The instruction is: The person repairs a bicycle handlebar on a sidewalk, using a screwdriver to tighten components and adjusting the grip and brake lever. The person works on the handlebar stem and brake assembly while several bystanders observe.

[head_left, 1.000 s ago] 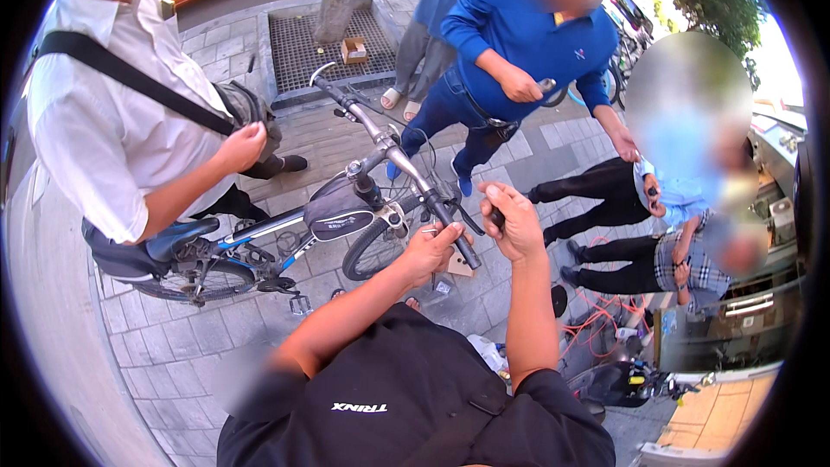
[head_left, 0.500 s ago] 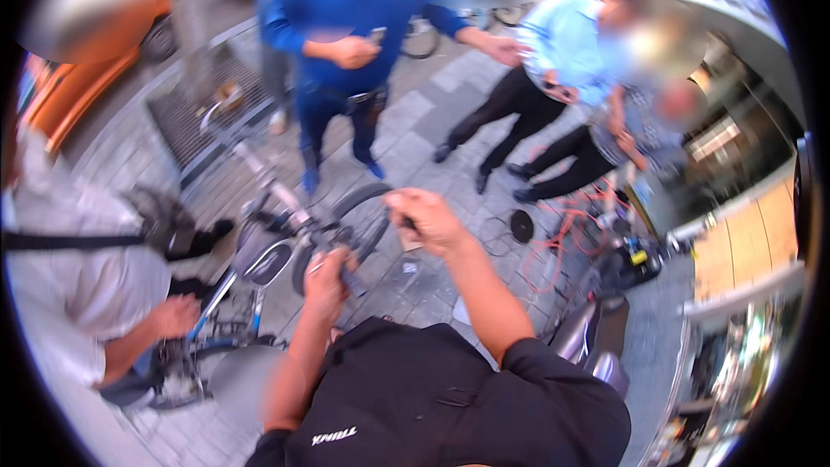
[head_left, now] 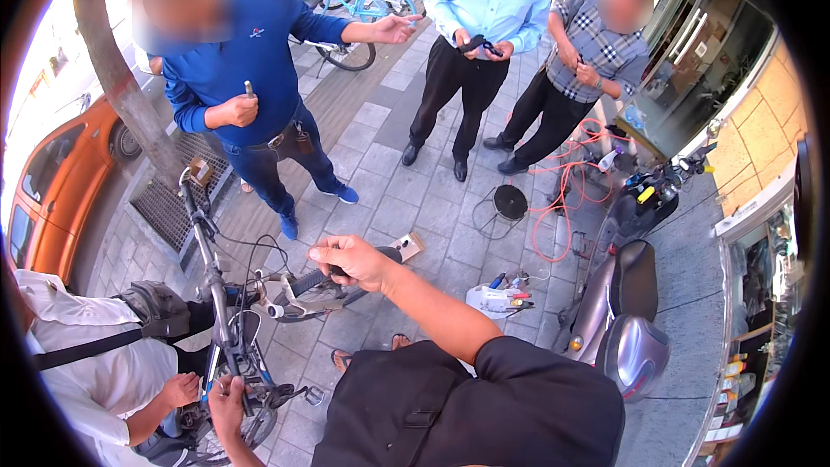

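A bicycle's handlebar (head_left: 213, 272) runs from the tree toward me on the left. My left hand (head_left: 226, 413) is closed round its near end, with brake levers and cables close by. Held out over the front wheel (head_left: 324, 303), my right hand (head_left: 350, 261) is curled closed. A small dark thing shows under its fingers, too little to name. Opposite me, a person in blue (head_left: 251, 52) holds a short, thin object upright and stretches out the other arm. Beside the bicycle, a person in a white shirt (head_left: 95, 337) has a hand near the frame.
Two people, one in a light blue shirt (head_left: 484, 0), stand ahead. Orange hose (head_left: 566, 199) and a dark round disc (head_left: 510, 201) lie on the paving. A tray of tools (head_left: 500, 297) is right of me, near a parked scooter (head_left: 609, 294). A tree (head_left: 117, 43) stands left.
My view has swung, and the bicycle now appears farther left. The handlebar has turned to slant toward me. My right hand is now left of its earlier place, and my left hand lower.
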`<state>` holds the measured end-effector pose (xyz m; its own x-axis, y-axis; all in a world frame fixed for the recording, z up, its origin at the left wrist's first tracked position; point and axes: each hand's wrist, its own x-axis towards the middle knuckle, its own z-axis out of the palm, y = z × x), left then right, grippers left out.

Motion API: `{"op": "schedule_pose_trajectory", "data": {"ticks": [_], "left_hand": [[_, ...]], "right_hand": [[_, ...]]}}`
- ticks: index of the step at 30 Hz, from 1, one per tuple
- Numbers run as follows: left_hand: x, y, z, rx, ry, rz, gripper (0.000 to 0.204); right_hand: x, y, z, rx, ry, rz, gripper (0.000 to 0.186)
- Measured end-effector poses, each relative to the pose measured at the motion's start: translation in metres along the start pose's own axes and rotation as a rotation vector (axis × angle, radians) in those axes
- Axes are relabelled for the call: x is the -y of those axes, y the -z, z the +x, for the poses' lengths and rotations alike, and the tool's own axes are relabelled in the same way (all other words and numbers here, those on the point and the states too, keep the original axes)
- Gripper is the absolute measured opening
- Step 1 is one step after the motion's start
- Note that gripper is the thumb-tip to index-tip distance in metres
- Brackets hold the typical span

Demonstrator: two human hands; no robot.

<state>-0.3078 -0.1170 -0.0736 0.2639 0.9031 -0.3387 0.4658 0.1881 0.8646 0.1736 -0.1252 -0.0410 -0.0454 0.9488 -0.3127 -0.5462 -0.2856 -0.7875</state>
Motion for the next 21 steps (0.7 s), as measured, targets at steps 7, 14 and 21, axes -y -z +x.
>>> {"op": "schedule_pose_trajectory", "data": {"ticks": [7, 14, 21], "left_hand": [[0.025, 0.036, -0.01, -0.232, 0.1, 0.773, 0.037], [0.11, 0.069, -0.028, -0.317, 0.006, 0.853, 0.044], [0.111, 0.076, -0.006, -0.313, 0.141, 0.777, 0.038]], "right_hand": [[-0.014, 0.034, -0.02, 0.011, -0.028, 0.074, 0.031], [-0.031, 0.047, -0.035, -0.03, -0.011, 0.039, 0.022], [-0.042, 0.027, -0.051, -0.009, 0.099, 0.156, 0.033]]}}
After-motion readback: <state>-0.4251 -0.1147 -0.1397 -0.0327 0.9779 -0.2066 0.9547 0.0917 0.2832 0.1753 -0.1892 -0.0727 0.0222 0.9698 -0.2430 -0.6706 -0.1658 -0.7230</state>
